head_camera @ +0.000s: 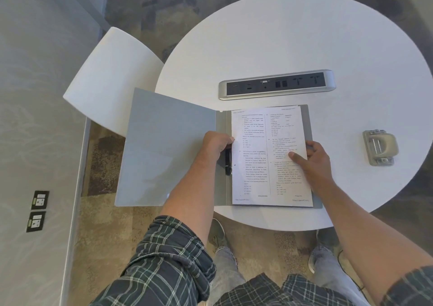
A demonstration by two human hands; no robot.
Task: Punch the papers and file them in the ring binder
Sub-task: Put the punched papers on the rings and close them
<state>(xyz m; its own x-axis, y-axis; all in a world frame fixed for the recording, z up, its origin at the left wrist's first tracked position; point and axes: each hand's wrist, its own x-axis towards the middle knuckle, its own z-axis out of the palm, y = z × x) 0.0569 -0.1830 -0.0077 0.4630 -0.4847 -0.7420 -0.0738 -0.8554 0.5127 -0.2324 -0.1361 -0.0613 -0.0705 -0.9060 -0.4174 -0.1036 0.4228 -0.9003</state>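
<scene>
Plaid sleeves (pixel 173 256) filled the near edge, above a white round table (pixel 304 36). Beneath both hands lay the open grey binder (pixel 168 146), its cover spread past the left hand. The papers (pixel 264 141) sat inside, pressed flat by the right hand (pixel 309 158), fingers spread. The left hand (pixel 216 145) curled at the black clip (pixel 227 161); its grip could not be told. The punch (pixel 379 147) stood well right of the right hand.
</scene>
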